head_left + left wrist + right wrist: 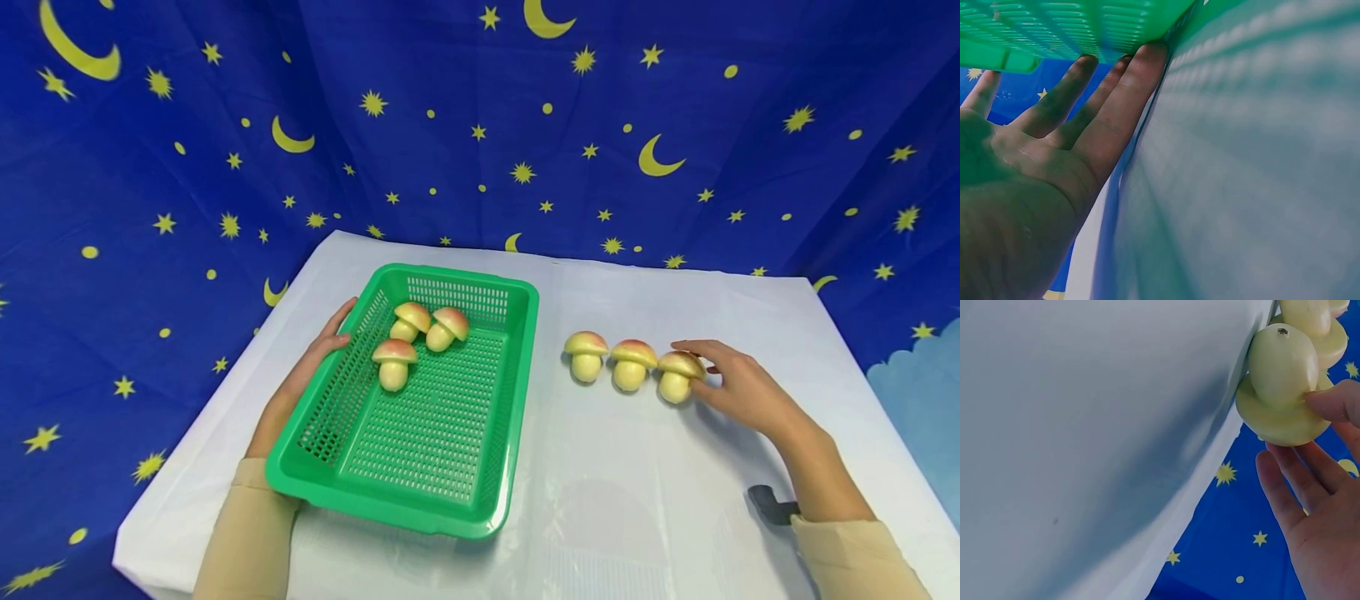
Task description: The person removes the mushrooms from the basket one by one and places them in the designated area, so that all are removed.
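A green plastic basket (438, 521) with slotted walls is at left centre in the head view. Inside it, near the far left corner, lie three toy mushrooms (393, 367) with yellow stems and reddish caps. My left hand (307, 367) touches the basket's left side; the left wrist view shows its straight fingers (1116, 103) against the slotted plastic. On the right, my right hand (750, 392) pinches the rightmost toy mushroom (1282, 381) of a row, thumb by the stem and fingers at the cap. Beside it stand a middle mushroom (632, 367) and a left one (586, 358).
A white covering spreads over the table (615, 483). Blue cloth (450, 150) with yellow moons and stars hangs behind and at the sides. A dark device (772, 506) sits at my right wrist. Pale blue cloth (922, 417) shows at the far right.
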A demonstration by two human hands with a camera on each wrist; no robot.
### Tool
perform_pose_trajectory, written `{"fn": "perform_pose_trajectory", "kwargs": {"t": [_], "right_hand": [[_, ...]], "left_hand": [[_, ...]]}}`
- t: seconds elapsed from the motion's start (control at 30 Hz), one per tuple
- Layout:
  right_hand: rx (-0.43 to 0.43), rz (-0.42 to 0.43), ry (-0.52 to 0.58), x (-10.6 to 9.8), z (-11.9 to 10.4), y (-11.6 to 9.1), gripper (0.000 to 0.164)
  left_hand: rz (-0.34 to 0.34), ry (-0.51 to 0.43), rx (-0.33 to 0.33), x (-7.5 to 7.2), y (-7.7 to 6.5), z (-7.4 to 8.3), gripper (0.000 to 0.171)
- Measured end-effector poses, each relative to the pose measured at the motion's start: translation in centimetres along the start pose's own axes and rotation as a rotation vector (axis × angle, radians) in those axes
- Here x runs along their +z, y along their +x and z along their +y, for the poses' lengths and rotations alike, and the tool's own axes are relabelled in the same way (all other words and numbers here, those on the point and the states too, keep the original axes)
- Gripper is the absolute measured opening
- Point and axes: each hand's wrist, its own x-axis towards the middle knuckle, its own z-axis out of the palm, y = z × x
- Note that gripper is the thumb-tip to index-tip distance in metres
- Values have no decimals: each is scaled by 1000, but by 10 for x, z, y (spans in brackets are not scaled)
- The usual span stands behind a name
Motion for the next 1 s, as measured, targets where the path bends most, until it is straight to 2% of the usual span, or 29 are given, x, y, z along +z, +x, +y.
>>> {"fn": "perform_pose_trajectory", "kwargs": {"t": [0.03, 0.07, 0.17, 0.23, 0.37, 0.57, 0.83, 1.0], "right_hand": [[7, -6, 1, 0, 0, 0, 53], [13, -11, 0, -1, 0, 0, 54], [20, -20, -6, -1, 0, 0, 56], [16, -20, -7, -1, 1, 1, 54], [3, -16, -7, -1, 1, 1, 51], [22, -22, -6, -6, -3, 1, 53], [57, 24, -39, -17, -22, 9, 50], [34, 52, -63, -17, -35, 16, 53]], "left_hand": [[48, 44, -45, 12, -5, 10, 96], [71, 39, -65, 19, -7, 16, 91], [122, 57, -115, 34, -11, 28, 72], [134, 63, -125, 39, -12, 33, 68], [132, 69, -115, 42, -11, 37, 68], [105, 42, -91, 39, -12, 32, 70], [71, 30, -84, 39, -15, 32, 67], [82, 47, -80, 38, -15, 30, 68]]}}
